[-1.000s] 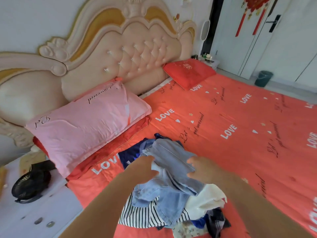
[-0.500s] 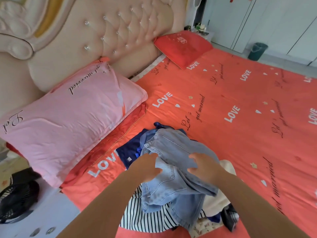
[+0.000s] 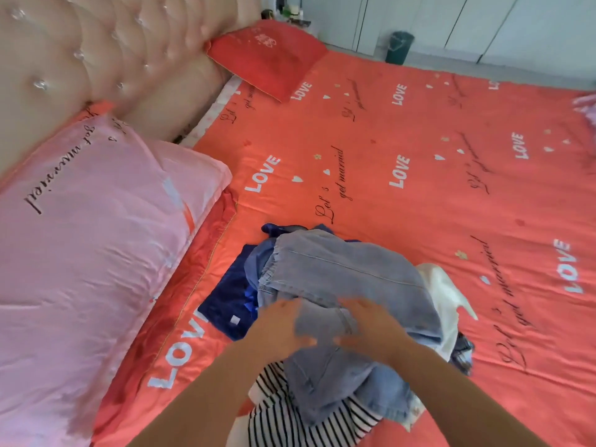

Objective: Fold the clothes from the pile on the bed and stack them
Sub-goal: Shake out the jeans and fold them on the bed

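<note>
On my feed the left hand (image 3: pixel 280 330) sits on top of the pile (image 3: pixel 322 382), thumb and fingers curled round a fold of the denim (image 3: pixel 342 269). The right hand (image 3: pixel 371 327) is just beside it on the same denim, fingers spread across the cloth. Motion blur smears it, so I cannot tell whether it grips the fabric or only lies on it. A short stretch of denim shows between the two hands, and both forearms reach in from the bottom of the view.

The denim is the top item and drapes over most of the heap, one part hanging down toward me. Under its near edge I see a striped top (image 3: pixel 283 417), black lines on white. A navy garment (image 3: pixel 225 304) with a small white tag lies flat to the left, partly under the denim. A white garment (image 3: pixel 442 291) pokes out on the right, with a dark checked piece (image 3: pixel 462 351) just below it.

The pile rests on the near part of the bed, on a coral sheet (image 3: pixel 419 204) printed with "LOVE" and script lettering. A pink pillow (image 3: pixel 80 237) lies well to the left. A red pillow (image 3: pixel 267 56) leans by the tufted headboard (image 3: pixel 96 50) at the far end. Beyond the bed a dark green bin (image 3: pixel 400 46) stands on the floor before pale cupboard doors (image 3: pixel 483 24). A bit of pinkish cloth (image 3: pixel 587 108) shows at the right edge.
</note>
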Demonstrator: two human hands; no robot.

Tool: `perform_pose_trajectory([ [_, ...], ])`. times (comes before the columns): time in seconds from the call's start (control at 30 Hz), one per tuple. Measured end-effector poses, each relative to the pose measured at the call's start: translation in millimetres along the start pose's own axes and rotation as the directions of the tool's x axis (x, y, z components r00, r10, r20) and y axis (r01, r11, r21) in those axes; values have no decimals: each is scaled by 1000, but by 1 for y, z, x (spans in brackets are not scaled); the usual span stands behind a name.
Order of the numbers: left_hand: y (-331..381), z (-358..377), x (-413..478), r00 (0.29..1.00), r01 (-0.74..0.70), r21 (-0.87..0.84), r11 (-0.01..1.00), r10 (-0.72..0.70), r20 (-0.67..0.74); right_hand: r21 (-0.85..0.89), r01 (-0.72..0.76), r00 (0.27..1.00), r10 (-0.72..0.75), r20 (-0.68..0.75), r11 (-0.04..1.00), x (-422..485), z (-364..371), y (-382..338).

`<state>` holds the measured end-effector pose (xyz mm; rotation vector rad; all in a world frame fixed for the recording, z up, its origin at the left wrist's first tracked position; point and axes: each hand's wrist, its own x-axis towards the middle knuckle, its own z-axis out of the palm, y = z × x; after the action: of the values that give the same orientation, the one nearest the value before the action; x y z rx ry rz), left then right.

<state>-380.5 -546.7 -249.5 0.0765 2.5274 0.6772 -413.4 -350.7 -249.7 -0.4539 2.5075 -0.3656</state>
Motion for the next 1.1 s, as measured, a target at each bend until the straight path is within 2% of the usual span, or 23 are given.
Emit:
perform_pose_trajectory([
  [0.13,-35,21,18,988,-91,25,996,87,124,-153,-60,997,54,-49,986,12,43,-13],
  [0.27,-58,42,28,969,-172,41,984,162,188,-246,-156,986,138,-89,957,19,75,-14],
  [0.37,-71,54,36,961,-190,27,981,181,208,-280,-153,978,104,-183,948,26,84,-10],
  [0.43,-77,60,40,961,-202,17,979,195,197,-207,-122,959,62,-276,971,27,82,-9],
  [0.5,-80,61,41,961,-240,42,970,231,155,-41,-151,916,124,-382,988,26,67,-13],
  [0.6,-76,51,37,962,-273,71,959,274,3,147,-132,898,181,-400,980,19,25,-20],
  [0.67,-66,33,37,955,-274,8,962,273,-117,190,-64,893,141,-427,980,8,-9,-27],
  [0.73,-52,9,40,939,-298,-44,954,284,-195,249,10,854,122,-506,968,-7,-46,-37],
  [0.93,0,-55,29,881,-410,-70,909,375,-289,519,156,795,205,-571,840,-63,-146,-67],
  [1.1,37,-94,7,815,-498,-187,847,383,-434,603,373,663,252,-705,705,-123,-216,-85],
])
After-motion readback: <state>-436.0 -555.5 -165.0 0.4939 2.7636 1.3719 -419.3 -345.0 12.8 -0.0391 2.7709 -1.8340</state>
